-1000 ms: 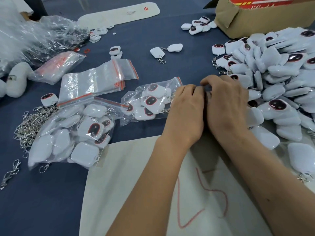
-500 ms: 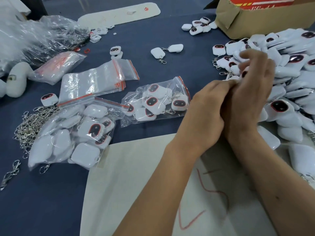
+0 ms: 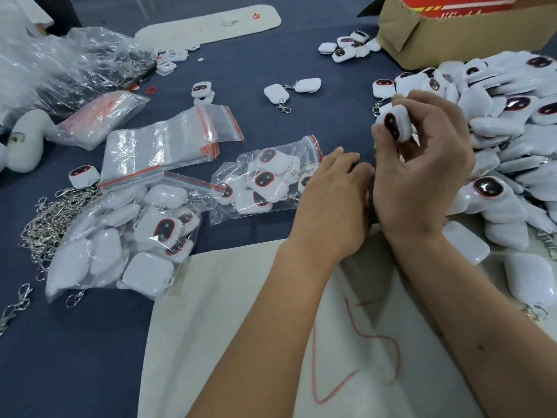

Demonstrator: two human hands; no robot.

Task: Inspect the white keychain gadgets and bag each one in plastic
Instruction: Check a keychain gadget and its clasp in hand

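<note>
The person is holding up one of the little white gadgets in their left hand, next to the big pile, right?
Not quite. The head view shows the right hand holding up the white gadget, next to the big pile. The left hand stays low by the table.

Two filled bags (image 3: 265,179), one cardboard box (image 3: 452,34), perhaps dozens of loose gadgets (image 3: 512,122)

This looks like a small packing workshop. A big pile of white gadgets (image 3: 509,122) covers one side of the blue desk (image 3: 75,357), next to a cardboard box (image 3: 446,34), empty zip bags (image 3: 162,143), filled bags (image 3: 120,236) and loose metal clips (image 3: 45,218).
</note>
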